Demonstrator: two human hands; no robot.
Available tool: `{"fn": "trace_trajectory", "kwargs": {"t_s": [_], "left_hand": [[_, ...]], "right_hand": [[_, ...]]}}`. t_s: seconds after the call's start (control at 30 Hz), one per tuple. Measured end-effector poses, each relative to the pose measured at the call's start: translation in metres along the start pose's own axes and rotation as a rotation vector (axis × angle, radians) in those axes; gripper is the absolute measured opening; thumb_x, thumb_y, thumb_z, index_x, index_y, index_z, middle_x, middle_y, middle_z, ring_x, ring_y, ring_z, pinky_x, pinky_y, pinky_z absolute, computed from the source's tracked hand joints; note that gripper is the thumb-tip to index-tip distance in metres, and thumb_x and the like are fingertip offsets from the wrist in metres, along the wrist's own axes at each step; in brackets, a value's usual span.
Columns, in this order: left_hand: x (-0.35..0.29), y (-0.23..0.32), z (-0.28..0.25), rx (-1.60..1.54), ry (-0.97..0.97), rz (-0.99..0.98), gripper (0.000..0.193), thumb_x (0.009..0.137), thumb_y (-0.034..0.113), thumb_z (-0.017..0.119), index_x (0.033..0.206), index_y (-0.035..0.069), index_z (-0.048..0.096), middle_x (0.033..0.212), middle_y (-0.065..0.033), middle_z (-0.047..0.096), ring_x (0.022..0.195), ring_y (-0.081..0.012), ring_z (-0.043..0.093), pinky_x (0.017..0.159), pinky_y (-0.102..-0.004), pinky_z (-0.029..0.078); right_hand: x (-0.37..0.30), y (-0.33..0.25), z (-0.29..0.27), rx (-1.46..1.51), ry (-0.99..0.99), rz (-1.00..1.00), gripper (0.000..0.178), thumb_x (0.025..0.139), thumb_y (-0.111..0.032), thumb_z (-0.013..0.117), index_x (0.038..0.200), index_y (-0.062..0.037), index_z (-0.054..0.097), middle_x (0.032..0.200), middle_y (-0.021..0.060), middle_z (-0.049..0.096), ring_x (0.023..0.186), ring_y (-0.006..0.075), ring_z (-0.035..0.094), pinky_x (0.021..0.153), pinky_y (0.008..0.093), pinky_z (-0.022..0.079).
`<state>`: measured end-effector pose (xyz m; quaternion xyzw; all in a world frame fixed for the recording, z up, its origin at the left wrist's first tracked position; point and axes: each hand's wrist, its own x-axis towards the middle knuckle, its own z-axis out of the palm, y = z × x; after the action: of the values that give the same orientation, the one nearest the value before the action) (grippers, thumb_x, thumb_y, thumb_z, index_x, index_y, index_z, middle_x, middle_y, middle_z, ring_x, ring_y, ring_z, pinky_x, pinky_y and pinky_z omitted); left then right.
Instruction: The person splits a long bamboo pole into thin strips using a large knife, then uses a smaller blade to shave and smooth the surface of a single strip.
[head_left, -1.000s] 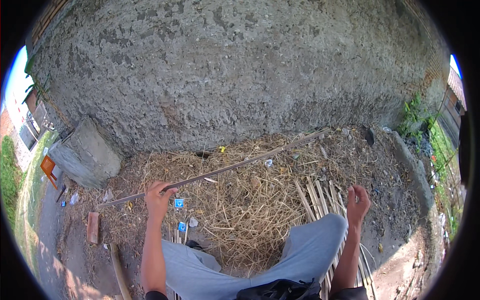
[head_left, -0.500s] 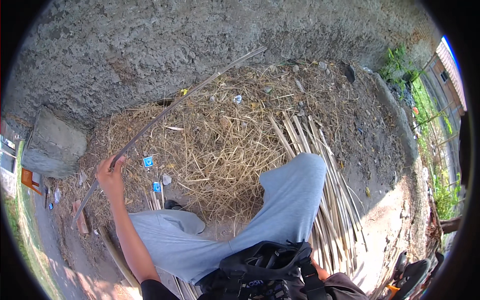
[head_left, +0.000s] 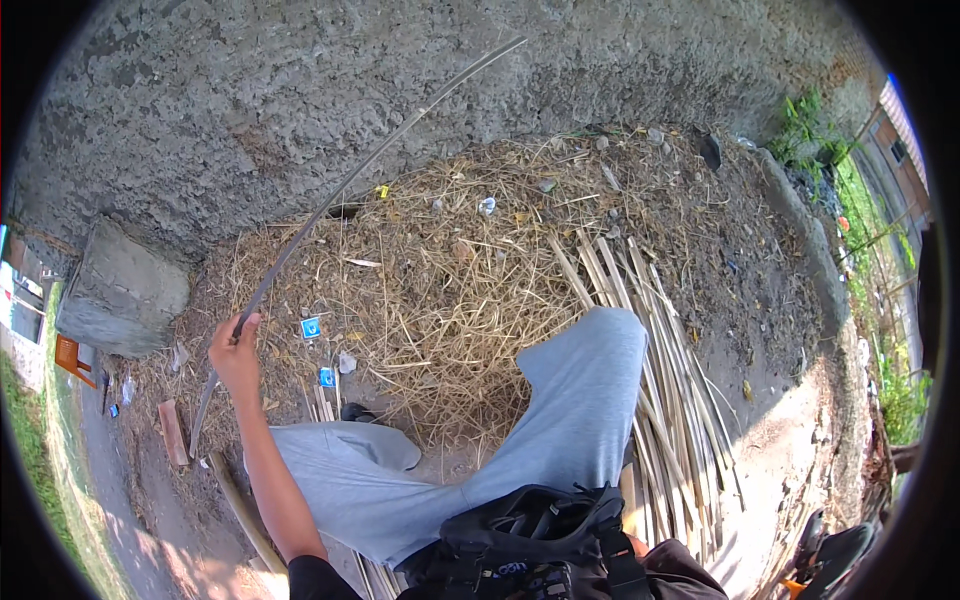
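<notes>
My left hand (head_left: 236, 352) is closed around a long, thin bamboo strip (head_left: 424, 111), gripping it near its lower end. The strip slants up to the right, bowing slightly, and its far tip shows against the rough wall. Its short tail hangs down by a reddish brick-like piece (head_left: 173, 432). Of my right arm only a small patch of skin shows beside the black bag (head_left: 530, 530) at my waist; the fingers are hidden. A pile of split bamboo strips (head_left: 665, 400) lies to the right of my bent knee (head_left: 600, 360).
Dry straw-like shavings (head_left: 470, 320) cover the ground ahead. Behind them rises a rough grey wall (head_left: 300, 100), with a concrete block (head_left: 125, 290) at its left. Two blue packets (head_left: 310, 328) lie near my left hand. A wooden pole (head_left: 245, 510) rests at lower left.
The bamboo strip's far tip has risen higher against the wall, and its lower tail has swung to a steeper angle. My left hand has shifted slightly right. Less of my right arm shows.
</notes>
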<state>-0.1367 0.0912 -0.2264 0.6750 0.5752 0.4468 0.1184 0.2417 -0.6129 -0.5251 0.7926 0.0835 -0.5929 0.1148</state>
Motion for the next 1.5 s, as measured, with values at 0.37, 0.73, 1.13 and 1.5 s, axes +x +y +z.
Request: {"fn": "trace_trajectory", "kwargs": {"t_s": [0.37,0.73,1.13,1.5], "left_hand": [[0.002,0.007,0.001,0.054,-0.022,-0.072,0.033,0.083,0.03,0.08,0.093,-0.001,0.073,0.076,-0.0037,0.06,0.069,-0.0141,0.05,0.061,-0.031,0.038],[-0.003,0.01,0.004,0.025,-0.001,0.104,0.026,0.08,0.02,0.081,0.094,-0.001,0.072,0.076,-0.0093,0.064,0.069,-0.0189,0.058,0.065,-0.0333,0.044],[-0.013,0.017,-0.004,0.144,-0.125,0.074,0.033,0.077,0.038,0.081,0.089,0.011,0.067,0.083,-0.0083,0.07,0.072,-0.0297,0.068,0.068,-0.0404,0.051],[-0.01,0.038,0.008,0.225,0.134,0.47,0.023,0.069,0.011,0.081,0.085,0.009,0.066,0.081,-0.0031,0.068,0.081,-0.0246,0.062,0.079,-0.0385,0.042]], "right_hand": [[0.037,-0.111,-0.023,-0.148,0.328,-0.054,0.038,0.078,-0.03,0.066,0.098,0.0013,0.068,0.091,0.0248,0.068,0.098,0.0435,0.066,0.083,0.0468,0.054],[0.112,-0.273,-0.212,0.326,1.1,-0.682,0.049,0.089,-0.022,0.063,0.127,0.0045,0.047,0.116,0.032,0.059,0.107,0.0485,0.057,0.092,0.053,0.045],[0.171,-0.295,-0.192,0.433,0.832,-0.576,0.046,0.067,-0.01,0.058,0.107,0.0121,0.061,0.099,0.0298,0.065,0.109,0.0492,0.057,0.098,0.0487,0.044],[0.137,-0.213,-0.129,0.249,1.205,-0.43,0.024,0.087,-0.017,0.059,0.092,0.0049,0.066,0.085,0.0156,0.065,0.077,0.0283,0.059,0.076,0.0448,0.044]]}}
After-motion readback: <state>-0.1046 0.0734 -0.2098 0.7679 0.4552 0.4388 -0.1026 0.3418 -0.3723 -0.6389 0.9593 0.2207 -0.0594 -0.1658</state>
